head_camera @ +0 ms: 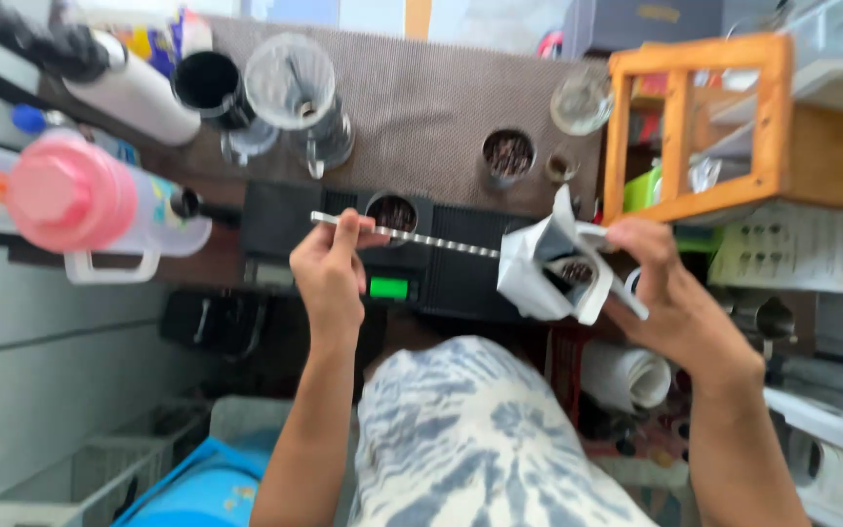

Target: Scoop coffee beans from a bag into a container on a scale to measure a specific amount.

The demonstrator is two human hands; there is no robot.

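Note:
My left hand (329, 268) grips the handle end of a long thin metal spoon (412, 236). The spoon's far end reaches into an open silver foil pouch (539, 268), where dark beans show. My right hand (670, 293) holds that pouch by its side, tilted toward the spoon. Just below the spoon stands a black digital scale (324, 220) with a lit green display (389, 288). A small dark cup of beans (392, 212) sits on the scale.
A brown woven mat (431, 98) carries another cup of beans (507, 154), a glass jar (582, 98), a glass press pot (295, 88) and a black cup (207, 83). A pink-lidded jug (70, 195) stands at the left, a wooden rack (695, 117) at the right, a blue bin (197, 493) below.

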